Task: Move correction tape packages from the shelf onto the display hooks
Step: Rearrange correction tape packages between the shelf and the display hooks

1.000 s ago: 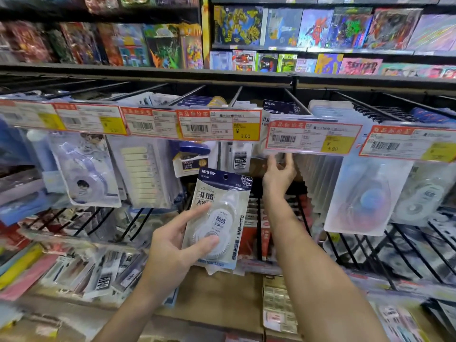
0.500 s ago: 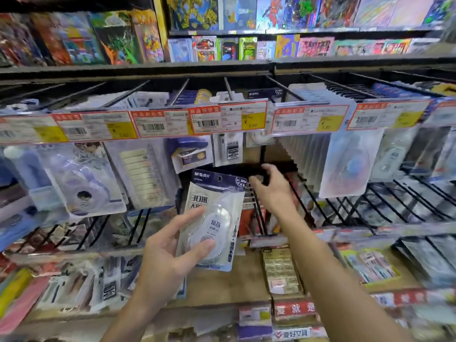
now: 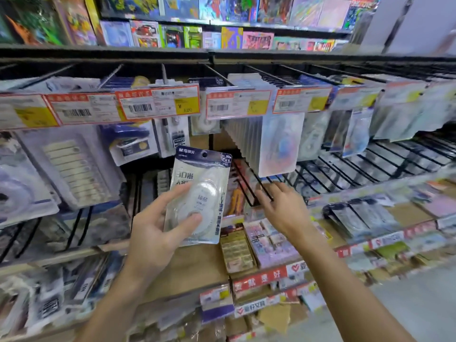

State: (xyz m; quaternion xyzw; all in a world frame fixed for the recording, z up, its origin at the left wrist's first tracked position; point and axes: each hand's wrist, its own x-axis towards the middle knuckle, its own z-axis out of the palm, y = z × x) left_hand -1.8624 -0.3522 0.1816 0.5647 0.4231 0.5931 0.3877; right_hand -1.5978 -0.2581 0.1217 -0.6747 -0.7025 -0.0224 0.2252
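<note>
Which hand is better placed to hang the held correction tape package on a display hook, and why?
Left. The left hand already grips the correction tape package upright, its hang hole on top, just below the hook row. The right hand is open, holding nothing, lower beside it.

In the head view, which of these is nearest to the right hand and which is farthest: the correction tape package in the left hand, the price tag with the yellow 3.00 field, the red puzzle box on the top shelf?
1. Correction tape package: just left of the right hand, held by the left hand.
2. Price tag: above, to the left, on the hook rail.
3. Red puzzle box: highest, on the top shelf.
</note>
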